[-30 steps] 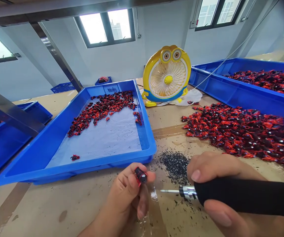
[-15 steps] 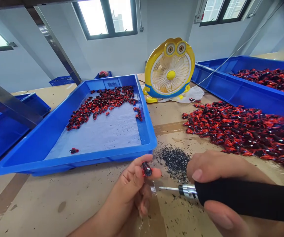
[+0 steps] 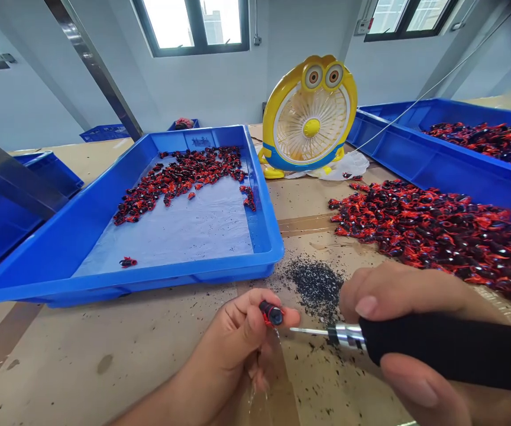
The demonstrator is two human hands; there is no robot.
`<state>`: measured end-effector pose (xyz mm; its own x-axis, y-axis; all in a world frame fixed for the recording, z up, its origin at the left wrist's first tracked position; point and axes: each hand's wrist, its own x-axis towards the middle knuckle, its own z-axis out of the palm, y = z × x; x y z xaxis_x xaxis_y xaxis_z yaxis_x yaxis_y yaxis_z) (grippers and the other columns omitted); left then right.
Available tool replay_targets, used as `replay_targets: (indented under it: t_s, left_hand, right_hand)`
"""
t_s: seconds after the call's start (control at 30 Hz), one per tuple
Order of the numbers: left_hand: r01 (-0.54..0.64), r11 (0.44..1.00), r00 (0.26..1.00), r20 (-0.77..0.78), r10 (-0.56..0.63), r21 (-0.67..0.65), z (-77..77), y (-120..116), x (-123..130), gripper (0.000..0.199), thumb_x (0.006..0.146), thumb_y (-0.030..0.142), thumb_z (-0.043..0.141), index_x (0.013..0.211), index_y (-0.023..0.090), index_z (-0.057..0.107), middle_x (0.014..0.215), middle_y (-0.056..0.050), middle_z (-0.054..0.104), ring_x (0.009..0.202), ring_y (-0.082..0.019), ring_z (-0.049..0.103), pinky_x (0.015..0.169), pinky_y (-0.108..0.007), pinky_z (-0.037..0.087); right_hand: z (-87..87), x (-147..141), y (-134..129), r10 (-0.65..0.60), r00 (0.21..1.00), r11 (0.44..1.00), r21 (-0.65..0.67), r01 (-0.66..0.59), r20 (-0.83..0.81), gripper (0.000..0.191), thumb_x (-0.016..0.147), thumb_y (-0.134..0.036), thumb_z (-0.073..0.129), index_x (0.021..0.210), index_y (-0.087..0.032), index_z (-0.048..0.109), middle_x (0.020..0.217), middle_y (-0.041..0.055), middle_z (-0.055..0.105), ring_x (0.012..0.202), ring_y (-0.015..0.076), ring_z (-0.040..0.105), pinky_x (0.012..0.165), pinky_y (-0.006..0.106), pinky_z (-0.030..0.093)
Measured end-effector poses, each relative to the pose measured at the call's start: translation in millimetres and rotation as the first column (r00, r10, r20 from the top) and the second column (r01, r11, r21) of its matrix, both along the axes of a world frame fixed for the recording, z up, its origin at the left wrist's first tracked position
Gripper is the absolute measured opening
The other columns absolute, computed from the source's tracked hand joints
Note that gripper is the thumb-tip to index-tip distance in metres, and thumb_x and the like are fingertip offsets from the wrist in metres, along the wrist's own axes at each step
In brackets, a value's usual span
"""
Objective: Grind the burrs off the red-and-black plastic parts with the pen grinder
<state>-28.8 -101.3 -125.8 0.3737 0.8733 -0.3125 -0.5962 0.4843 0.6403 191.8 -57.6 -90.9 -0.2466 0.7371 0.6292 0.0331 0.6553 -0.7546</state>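
Between the thumb and fingers of my left hand (image 3: 238, 343) is a small black and red part (image 3: 272, 313), its round dark end facing right. My right hand (image 3: 397, 296) is wrapped round a thick black electric screwdriver (image 3: 450, 349) with a silver collar and a thin metal bit. The bit points left, with its tip a short way to the right of the part and a little below it. Under the bit, a heap of fine black shavings (image 3: 316, 287) lies on the brown table covering.
A blue tray (image 3: 171, 275) at the left, lined with white sheet, has many similar parts. A large pile of them (image 3: 433, 231) lies at the right, beside another blue tray (image 3: 397, 151). A yellow fan (image 3: 311, 127) stands behind. A metal post (image 3: 93, 65) rises at the left.
My left hand has shifted slightly right and turned, so the part's end shows more. The screwdriver has moved slightly right, its tip a bit higher. The camera view has tilted a little.
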Motion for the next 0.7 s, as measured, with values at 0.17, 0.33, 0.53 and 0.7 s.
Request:
replay_targets:
  t_s: [0.17,0.33,0.53,0.7]
  left_hand:
    - [0.045,0.993,0.998,0.042,-0.049,0.105,-12.8,0.0,-0.6,0.022,0.094,0.051,0.083,0.102,0.030,0.084,0.066,0.007,0.071,0.029,0.004,0.026,0.035,-0.008,0.031]
    - [0.068,0.975,0.994,0.069,-0.084,0.210,-15.4,2.3,1.5,0.019,0.100,0.048,0.077,0.108,0.033,0.084,0.063,0.008,0.069,0.028,0.004,0.024,0.033,-0.008,0.023]
    - [0.068,0.975,0.994,0.064,-0.083,0.212,-8.7,2.2,4.4,0.020,0.096,0.048,0.082,0.106,0.031,0.085,0.066,0.006,0.074,0.030,0.004,0.031,0.037,-0.007,0.026]
    - [0.055,0.990,0.998,0.010,-0.057,0.131,-2.6,0.9,4.7,0.022,0.087,0.049,0.089,0.100,0.032,0.084,0.084,0.003,0.084,0.035,0.004,0.042,0.042,-0.006,0.035]
  right_hand:
    - [6.3,1.9,-0.9,-0.005,0.998,0.999,0.038,0.003,0.063,0.020,0.097,-0.047,0.075,0.106,-0.031,0.066,0.070,0.0005,0.066,0.054,0.0174,0.064,0.048,0.031,0.046]
    - [8.8,5.6,-8.2,0.006,0.997,1.000,-0.008,-0.005,0.077,0.023,0.091,-0.040,0.081,0.107,-0.033,0.067,0.074,0.0019,0.069,0.060,0.0214,0.069,0.052,0.034,0.049]
    - [3.4,-5.3,-7.1,-0.059,0.997,0.998,0.013,0.059,0.055,0.021,0.089,-0.041,0.082,0.102,-0.034,0.067,0.065,-0.0002,0.065,0.056,0.0228,0.066,0.049,0.036,0.046]
    - [4.4,-6.9,-2.1,-0.040,0.998,0.993,0.116,0.034,0.050,0.020,0.090,-0.037,0.080,0.100,-0.031,0.064,0.060,-0.0024,0.061,0.052,0.0208,0.066,0.040,0.032,0.040]
